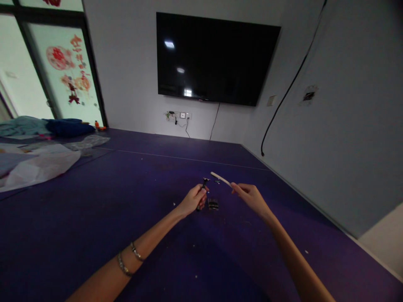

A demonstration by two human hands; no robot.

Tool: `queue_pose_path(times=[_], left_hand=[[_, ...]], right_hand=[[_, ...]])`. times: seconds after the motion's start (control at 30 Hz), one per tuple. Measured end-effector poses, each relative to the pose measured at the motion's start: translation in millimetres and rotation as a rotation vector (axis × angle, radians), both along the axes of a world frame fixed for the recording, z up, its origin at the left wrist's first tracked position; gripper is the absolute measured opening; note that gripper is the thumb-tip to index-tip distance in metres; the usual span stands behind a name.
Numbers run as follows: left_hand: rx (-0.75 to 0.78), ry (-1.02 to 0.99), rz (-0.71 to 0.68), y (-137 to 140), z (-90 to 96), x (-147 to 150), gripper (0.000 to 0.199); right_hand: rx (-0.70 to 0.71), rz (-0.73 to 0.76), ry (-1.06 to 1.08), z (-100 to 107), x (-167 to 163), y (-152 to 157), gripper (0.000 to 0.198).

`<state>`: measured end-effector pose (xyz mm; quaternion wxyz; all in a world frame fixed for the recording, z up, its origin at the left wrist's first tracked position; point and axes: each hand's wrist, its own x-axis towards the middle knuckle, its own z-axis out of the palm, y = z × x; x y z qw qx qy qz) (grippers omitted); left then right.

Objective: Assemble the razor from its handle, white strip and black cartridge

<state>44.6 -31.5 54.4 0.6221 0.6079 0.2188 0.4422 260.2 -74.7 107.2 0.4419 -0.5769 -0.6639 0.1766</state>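
My left hand point(195, 199) is closed around the dark handle of a razor-like tool point(205, 182) with a small T-shaped head pointing up. Between the fingertips of my right hand point(248, 195) is a thin pale stick point(221, 179), its free end reaching left above the tool's head. The stick and the tool appear close, but I cannot tell whether they touch. Just beyond them, small dark bits point(217, 181) lie on the purple floor. A small dark flat packet point(213, 204) rests on the floor between my hands.
Plastic sheeting point(44, 167) and folded cloths point(67, 127) lie at the left. A black cable point(285, 94) hangs down the right wall. On the far wall are a television point(217, 58) and sockets point(182, 115). White scraps dot the floor point(110, 235).
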Motion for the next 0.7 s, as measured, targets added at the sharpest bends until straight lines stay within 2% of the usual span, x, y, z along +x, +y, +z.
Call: queue_pose_path(times=[0.17, 0.27, 0.43, 0.7], left_hand=[[0.311, 0.179, 0.037, 5.8, 3.6, -6.7, 0.024], [0.419, 0.237, 0.034, 7.5, 6.2, -10.3, 0.025], [0.425, 0.257, -0.007, 6.3, 9.4, -13.5, 0.023], [0.380, 0.237, -0.077, 8.6, 7.5, -15.4, 0.024]], right_hand=[[0.043, 0.050, -0.022, 14.1, -3.5, -14.3, 0.039], [0.060, 0.057, -0.067, 18.2, -4.1, -18.6, 0.038], [0.003, 0.140, -0.199, 25.4, -1.9, -23.5, 0.038], [0.004, 0.187, -0.168, 28.6, 6.9, -26.7, 0.040]])
